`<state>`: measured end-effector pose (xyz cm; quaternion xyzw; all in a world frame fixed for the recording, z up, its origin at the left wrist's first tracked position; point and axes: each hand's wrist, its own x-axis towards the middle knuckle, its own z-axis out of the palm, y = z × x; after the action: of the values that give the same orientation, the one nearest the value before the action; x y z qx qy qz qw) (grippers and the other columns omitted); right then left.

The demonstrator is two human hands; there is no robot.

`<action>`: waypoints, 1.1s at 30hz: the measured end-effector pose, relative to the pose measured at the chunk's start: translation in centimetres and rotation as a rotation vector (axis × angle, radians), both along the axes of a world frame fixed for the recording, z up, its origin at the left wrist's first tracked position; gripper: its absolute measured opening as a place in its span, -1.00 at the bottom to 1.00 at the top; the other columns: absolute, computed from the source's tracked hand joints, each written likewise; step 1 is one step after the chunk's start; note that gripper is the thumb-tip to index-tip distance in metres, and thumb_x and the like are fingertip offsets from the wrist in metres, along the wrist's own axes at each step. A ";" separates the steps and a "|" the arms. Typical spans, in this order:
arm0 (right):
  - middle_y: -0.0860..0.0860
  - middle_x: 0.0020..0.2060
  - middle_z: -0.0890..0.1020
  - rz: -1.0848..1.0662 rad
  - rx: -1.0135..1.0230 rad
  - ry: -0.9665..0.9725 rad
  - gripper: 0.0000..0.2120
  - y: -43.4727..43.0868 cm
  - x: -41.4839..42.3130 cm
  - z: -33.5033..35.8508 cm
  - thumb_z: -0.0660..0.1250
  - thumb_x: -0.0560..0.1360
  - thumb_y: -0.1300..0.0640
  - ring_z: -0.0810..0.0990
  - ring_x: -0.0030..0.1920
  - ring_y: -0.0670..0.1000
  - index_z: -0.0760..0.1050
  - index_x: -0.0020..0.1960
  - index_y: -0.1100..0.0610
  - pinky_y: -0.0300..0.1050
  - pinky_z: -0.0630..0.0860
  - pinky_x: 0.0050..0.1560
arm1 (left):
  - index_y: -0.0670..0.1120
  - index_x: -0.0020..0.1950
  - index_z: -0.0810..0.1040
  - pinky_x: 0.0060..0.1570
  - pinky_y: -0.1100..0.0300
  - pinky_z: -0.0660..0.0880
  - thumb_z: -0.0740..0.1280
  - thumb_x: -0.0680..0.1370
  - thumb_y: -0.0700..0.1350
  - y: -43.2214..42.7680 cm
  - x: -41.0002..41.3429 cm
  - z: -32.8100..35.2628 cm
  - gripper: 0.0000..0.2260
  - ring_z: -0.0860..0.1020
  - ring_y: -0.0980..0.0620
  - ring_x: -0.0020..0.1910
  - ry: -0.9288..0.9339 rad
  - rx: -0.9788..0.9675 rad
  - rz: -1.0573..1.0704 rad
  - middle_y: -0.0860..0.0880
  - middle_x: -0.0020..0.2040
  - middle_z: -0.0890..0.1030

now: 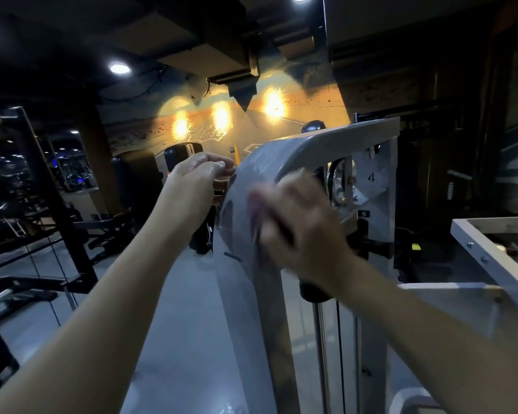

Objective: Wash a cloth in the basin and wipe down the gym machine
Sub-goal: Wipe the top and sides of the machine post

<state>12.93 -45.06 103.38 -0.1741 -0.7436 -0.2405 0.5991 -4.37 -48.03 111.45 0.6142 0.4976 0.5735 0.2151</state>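
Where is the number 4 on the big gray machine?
In the head view, the number 4 is on the right side of the gym machine, up near its top, beside the shiny round pulley and above and right of the blurred right hand.

Dark gym, lit wall mural (222,121), ceiling spotlights (119,68)

Both bare forearms reach forward and up. The left hand (196,174) is raised, wrist bent, its wet fingers (219,165) curled in. The right hand (299,225) is motion-blurred, its back to the camera; whether it grips anything cannot be told.
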 end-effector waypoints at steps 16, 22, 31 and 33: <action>0.17 0.15 0.43 -0.005 0.075 -0.205 -0.71 0.0 0.3 -12.1 0.26 0.65 0.17 0.50 0.04 0.18 0.34 0.34 0.20 0.14 0.55 0.01 | 0.05 0.06 0.59 -0.08 0.01 0.65 0.27 0.64 -0.04 0.1 0.8 -1.2 -0.89 0.64 0.03 -0.04 0.209 0.131 0.107 0.02 0.01 0.64; 0.21 0.03 0.57 -0.076 0.132 0.023 -0.69 1.9 0.2 -3.1 0.27 0.65 0.15 0.54 -0.03 0.21 0.37 0.35 0.21 0.12 0.49 0.03 | -0.01 0.08 0.52 -0.16 0.11 0.57 0.24 0.64 0.00 0.7 2.2 0.0 -0.87 0.55 0.07 -0.02 0.314 0.182 0.179 0.08 0.05 0.52; 0.07 0.01 0.48 -0.147 -0.310 0.534 -0.89 8.7 5.9 3.6 0.14 0.70 0.13 0.46 0.00 0.05 0.39 0.14 0.16 0.10 0.50 0.05 | -0.04 0.10 0.49 -0.02 0.01 0.48 0.18 0.63 0.02 2.2 5.6 3.3 -0.81 0.52 -0.03 0.02 0.477 0.171 0.239 -0.01 0.03 0.56; 0.04 -0.04 0.44 -0.085 -0.201 0.420 -0.91 6.6 4.1 2.1 0.16 0.67 0.18 0.41 -0.05 0.02 0.35 0.16 0.09 -0.18 0.40 -0.01 | -0.07 0.13 0.49 -0.12 0.09 0.40 0.18 0.65 0.00 2.9 6.7 4.3 -0.80 0.52 -0.02 -0.02 0.518 0.169 0.234 -0.04 0.05 0.57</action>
<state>17.05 -38.47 105.50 -0.3104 -0.6149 -0.1488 0.7095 2.32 -45.09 115.73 0.6943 0.5540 0.4578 -0.0386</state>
